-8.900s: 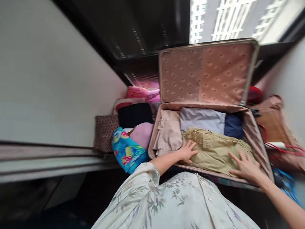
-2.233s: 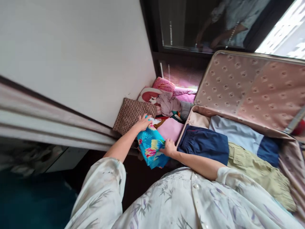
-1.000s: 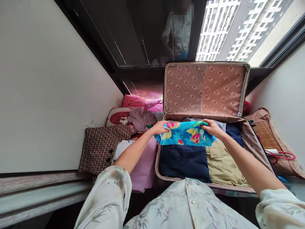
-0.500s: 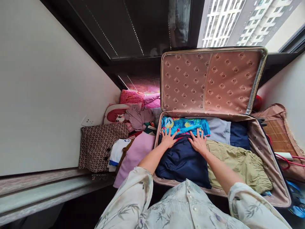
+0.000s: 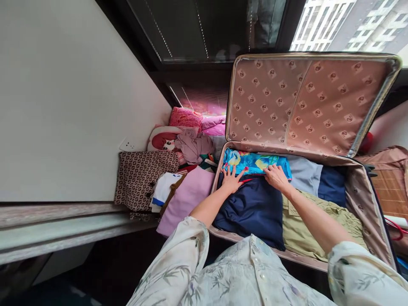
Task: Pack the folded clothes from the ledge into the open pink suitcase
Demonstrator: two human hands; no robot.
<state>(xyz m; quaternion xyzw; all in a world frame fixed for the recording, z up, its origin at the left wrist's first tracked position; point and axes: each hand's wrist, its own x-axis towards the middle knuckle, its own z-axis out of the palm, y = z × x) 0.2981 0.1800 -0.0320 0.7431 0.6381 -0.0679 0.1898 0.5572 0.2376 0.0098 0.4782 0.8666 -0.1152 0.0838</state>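
Inside the open suitcase with pink patterned lining (image 5: 306,97), a folded bright-blue fabric piece with yellow and red flowers (image 5: 250,161) lay at the far left. The left hand (image 5: 231,180), fingers spread wide and gripping nothing, rested at its near edge, over the folded navy-blue cloth garment (image 5: 250,214) in the suitcase's near left part. The right hand (image 5: 276,177) touched the same edge with bent fingers; whether it pinched the fabric could not be told. A folded khaki cloth garment (image 5: 296,229) occupied the suitcase's near right part.
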